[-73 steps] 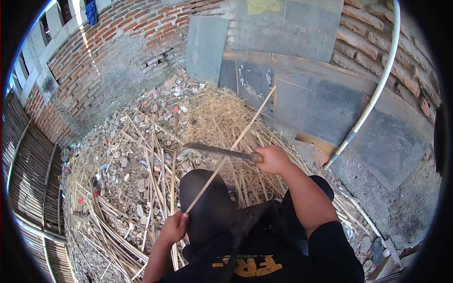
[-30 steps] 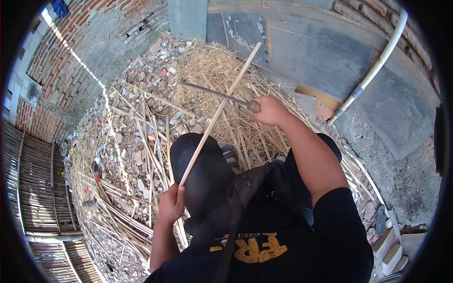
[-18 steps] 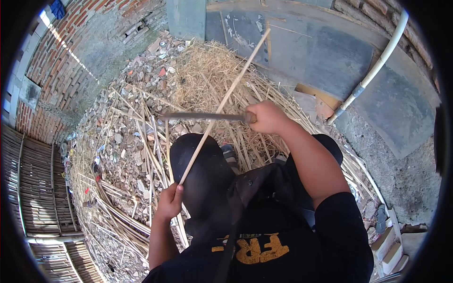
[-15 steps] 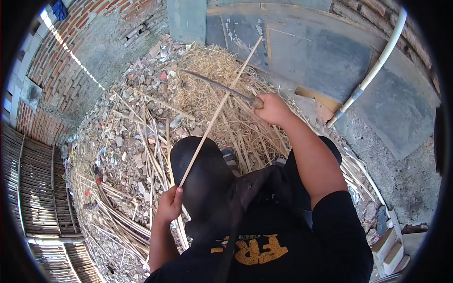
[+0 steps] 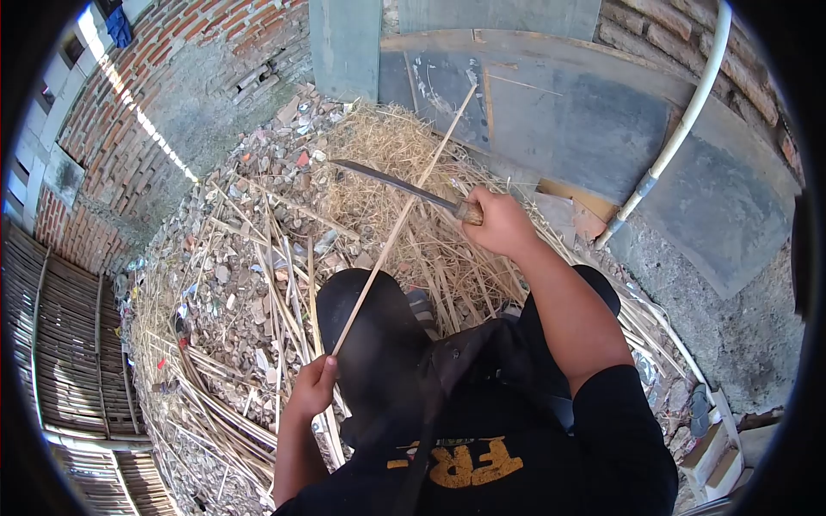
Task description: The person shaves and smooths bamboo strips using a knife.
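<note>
My left hand (image 5: 313, 387) is closed on the lower end of a long, thin bamboo strip (image 5: 374, 271), beside my left knee. The strip slants up across that knee, its far end pointing away to the right. In my right hand (image 5: 499, 224) is the wooden handle of a machete (image 5: 391, 179), fingers wrapped round it. The dark blade points left and crosses the strip beyond my knees; whether it bites into the strip I cannot tell. Under the blade lies a heap of pale shavings (image 5: 379, 138).
Several loose bamboo strips (image 5: 224, 408) lie on rubble (image 5: 245, 301) at left. Grey panels (image 5: 576, 120) lean along the far wall, with a white pipe (image 5: 680, 138) in front. A brick wall (image 5: 146, 112) and a bamboo slat screen (image 5: 73, 344) stand left. A sandal (image 5: 699, 411) lies right.
My right hand and the machete have moved slightly toward me along the strip, and more of the blade's face shows. The whole view has shifted a little. My left hand keeps its grip.
</note>
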Demonstrator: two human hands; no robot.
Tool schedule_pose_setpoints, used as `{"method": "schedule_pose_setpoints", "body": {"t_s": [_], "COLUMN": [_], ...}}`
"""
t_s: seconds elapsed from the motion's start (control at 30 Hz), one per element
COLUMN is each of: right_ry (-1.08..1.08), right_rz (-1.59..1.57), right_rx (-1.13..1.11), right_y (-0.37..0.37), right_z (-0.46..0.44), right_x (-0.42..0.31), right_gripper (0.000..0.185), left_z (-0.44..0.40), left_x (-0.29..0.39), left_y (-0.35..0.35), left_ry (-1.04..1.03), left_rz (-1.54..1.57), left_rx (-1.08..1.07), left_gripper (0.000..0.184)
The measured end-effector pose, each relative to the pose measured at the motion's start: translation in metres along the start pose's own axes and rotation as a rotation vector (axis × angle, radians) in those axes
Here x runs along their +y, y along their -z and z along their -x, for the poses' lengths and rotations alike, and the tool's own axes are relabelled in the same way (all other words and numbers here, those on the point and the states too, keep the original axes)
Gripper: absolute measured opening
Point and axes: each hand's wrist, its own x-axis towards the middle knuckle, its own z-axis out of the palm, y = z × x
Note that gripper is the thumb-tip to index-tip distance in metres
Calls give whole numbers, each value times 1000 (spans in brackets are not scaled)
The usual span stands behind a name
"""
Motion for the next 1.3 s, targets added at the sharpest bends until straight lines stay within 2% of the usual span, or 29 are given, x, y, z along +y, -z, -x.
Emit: {"method": "schedule_pose_setpoints", "body": {"t_s": [0.07, 0.17, 0.27, 0.37, 0.57, 0.67, 0.77, 0.9, 1.0, 1.1, 1.2, 1.3], "right_ry": [49, 6, -39, -38, 303, 332, -19, -153, -74, 104, 292, 183], "right_rz": [-20, 174, 166, 154, 232, 187, -17, -35, 30, 167, 210, 163], "right_rx": [89, 25, -54, -41, -196, -214, -158, -52, -100, -321, -320, -282], "right_y": [0, 9, 12, 8, -8, -6, -18, -11, -8, 6, -1, -6], "right_z": [0, -2, -1, 4, 15, 13, -10, -21, -4, 12, 16, 6], "right_x": [0, -5, -5, -11, -31, -36, -6, 13, 1, -26, -29, -16], "right_gripper": [40, 37, 35, 31, 22, 22, 23, 30, 28, 31, 29, 29], "left_z": [0, 0, 0, 0, 1, 3, 1, 0, 1, 2, 1, 1], "left_x": [-1, -4, -2, 3, 8, 14, 5, 6, 7, 16, 14, 15], "left_y": [-1, -2, -1, -2, -6, -3, -8, -6, -8, -12, -15, -15], "left_ry": [-14, -17, -17, -76, -90, -25, -80, -108, -107, -92, -89, -102], "left_rz": [25, 36, 17, -62, -173, -208, -146, -154, -197, -270, -291, -302], "left_rx": [7, 3, -2, 30, 87, 57, 127, 118, 134, 156, 179, 205], "left_gripper": [50, 50, 52, 54, 56, 58, 57, 56, 55, 53, 51, 49]}}
